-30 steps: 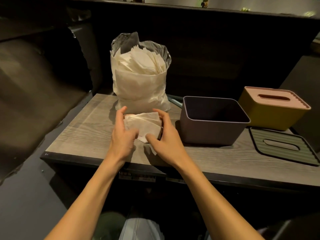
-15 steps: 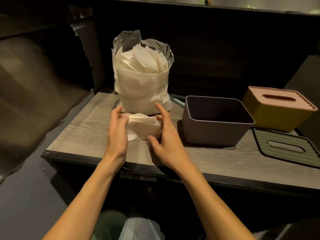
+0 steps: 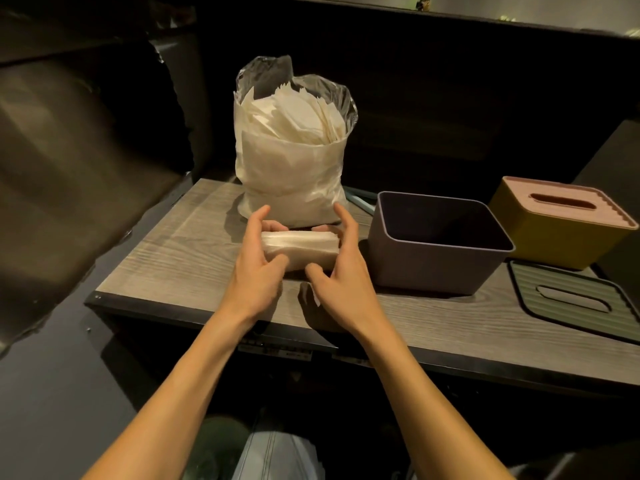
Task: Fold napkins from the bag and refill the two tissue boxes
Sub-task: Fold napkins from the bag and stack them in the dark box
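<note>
Left hand (image 3: 254, 268) and right hand (image 3: 341, 271) pinch a napkin stack (image 3: 299, 245) between curled fingers; no readable writing

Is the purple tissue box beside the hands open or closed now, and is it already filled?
Open and seemingly empty. The purple tissue box has no lid; only dark inner walls show. A green lid lies flat on the table nearby.

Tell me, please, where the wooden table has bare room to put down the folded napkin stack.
Bare wood lies left of the clear plastic napkin bag and both hands, and along the near edge before the open purple box. The right end is crowded: yellow box, green ribbed lid.
</note>
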A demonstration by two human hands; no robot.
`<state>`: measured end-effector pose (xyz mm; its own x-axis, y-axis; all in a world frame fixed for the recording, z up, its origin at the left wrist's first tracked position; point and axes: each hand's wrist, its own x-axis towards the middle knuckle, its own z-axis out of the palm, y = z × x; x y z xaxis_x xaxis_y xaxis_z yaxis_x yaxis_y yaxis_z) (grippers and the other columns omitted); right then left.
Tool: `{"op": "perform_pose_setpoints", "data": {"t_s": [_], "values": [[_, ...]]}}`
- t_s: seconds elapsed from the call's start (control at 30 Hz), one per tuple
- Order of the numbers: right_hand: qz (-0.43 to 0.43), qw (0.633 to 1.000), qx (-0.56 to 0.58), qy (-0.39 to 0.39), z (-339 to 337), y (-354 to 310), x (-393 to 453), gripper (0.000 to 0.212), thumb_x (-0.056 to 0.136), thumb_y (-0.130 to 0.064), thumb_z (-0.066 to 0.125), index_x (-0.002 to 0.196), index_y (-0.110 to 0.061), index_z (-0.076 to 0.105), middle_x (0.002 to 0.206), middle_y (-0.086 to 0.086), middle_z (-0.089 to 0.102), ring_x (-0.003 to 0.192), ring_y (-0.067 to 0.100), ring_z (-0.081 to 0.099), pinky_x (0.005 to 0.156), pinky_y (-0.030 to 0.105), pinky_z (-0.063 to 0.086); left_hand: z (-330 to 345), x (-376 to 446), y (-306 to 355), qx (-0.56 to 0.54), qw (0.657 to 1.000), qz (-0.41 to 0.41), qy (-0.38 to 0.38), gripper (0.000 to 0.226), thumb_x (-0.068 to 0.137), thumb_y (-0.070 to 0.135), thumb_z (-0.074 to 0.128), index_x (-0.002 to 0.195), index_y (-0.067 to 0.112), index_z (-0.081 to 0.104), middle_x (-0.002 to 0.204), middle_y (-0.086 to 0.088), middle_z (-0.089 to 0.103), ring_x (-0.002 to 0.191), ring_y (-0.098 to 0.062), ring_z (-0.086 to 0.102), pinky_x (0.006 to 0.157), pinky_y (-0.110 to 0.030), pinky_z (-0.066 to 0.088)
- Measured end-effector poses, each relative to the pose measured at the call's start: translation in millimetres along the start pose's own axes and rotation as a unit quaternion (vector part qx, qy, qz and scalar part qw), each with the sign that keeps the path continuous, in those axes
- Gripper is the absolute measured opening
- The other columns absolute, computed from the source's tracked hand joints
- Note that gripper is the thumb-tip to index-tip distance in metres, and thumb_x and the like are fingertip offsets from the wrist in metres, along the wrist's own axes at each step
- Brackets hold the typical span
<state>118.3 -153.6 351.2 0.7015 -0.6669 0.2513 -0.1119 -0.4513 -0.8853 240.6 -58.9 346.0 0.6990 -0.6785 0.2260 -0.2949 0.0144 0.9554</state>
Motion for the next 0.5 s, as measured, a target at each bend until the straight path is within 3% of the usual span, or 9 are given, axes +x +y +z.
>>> {"op": "perform_pose_setpoints", "data": {"t_s": [0.1, 0.17, 0.3, 0.4, 0.5], "values": [[0.001, 1.0, -0.004, -0.005, 2.0, 0.0, 0.6, 0.093, 0.088, -0.014, 0.063, 0.158, -0.046, 0.012, 0.14, -0.002, 0.051, 0.123, 0.015, 0.057, 0.104, 0.041, 0.053, 1.7, 2.4, -1.7, 0.012, 0.999, -0.005, -0.04, 0.081, 0.088, -0.006, 0.055, 0.15, 0.038, 0.028, 0.128, 0.009, 0.05, 0.11, -0.018, 0.058, 0.081, -0.031, 0.054], [0.007, 1.0, 0.005, 0.004, 2.7, 1.0, 1.2, 0.083, 0.096, -0.02, 0.062, 0.158, -0.046, 0.014, 0.142, -0.003, 0.052, 0.128, 0.014, 0.054, 0.111, 0.044, 0.047, 2.2, 3.2, 0.1, 0.017, 1.0, 0.002, -0.015, 0.068, 0.093, -0.004, 0.055, 0.147, 0.035, 0.037, 0.129, 0.006, 0.051, 0.111, -0.017, 0.057, 0.085, -0.03, 0.051], [0.012, 0.998, 0.04, 0.05, 1.7, 0.7, 3.4, 0.053, 0.108, -0.037, 0.049, 0.156, -0.039, 0.027, 0.143, -0.01, 0.053, 0.13, 0.007, 0.052, 0.108, 0.034, 0.046, 0.6, 5.3, 2.0, -0.014, 0.999, 0.006, 0.038, 0.03, 0.103, 0.015, 0.057, 0.127, 0.033, 0.059, 0.124, 0.016, 0.055, 0.116, 0.001, 0.055, 0.095, -0.019, 0.045], [0.02, 0.997, 0.025, 0.07, 0.6, 2.1, 6.3, 0.04, 0.111, -0.029, 0.043, 0.151, -0.031, 0.042, 0.14, -0.012, 0.055, 0.129, 0.002, 0.05, 0.109, 0.033, 0.044, 3.3, 5.5, 0.7, 0.009, 0.999, 0.028, 0.015, 0.025, 0.104, 0.015, 0.057, 0.12, 0.032, 0.064, 0.121, 0.017, 0.057, 0.111, 0.013, 0.055, 0.091, -0.005, 0.041], [0.018, 0.997, 0.035, 0.06, -0.3, 0.7, 5.7, 0.043, 0.11, -0.028, 0.044, 0.152, -0.038, 0.04, 0.148, -0.008, 0.051, 0.135, 0.004, 0.047, 0.116, 0.038, 0.042, 2.6, 5.8, 3.4, -0.004, 1.0, 0.015, 0.018, 0.031, 0.1, 0.006, 0.055, 0.115, 0.032, 0.065, 0.118, 0.017, 0.056, 0.103, 0.018, 0.054, 0.087, -0.005, 0.04]]}}
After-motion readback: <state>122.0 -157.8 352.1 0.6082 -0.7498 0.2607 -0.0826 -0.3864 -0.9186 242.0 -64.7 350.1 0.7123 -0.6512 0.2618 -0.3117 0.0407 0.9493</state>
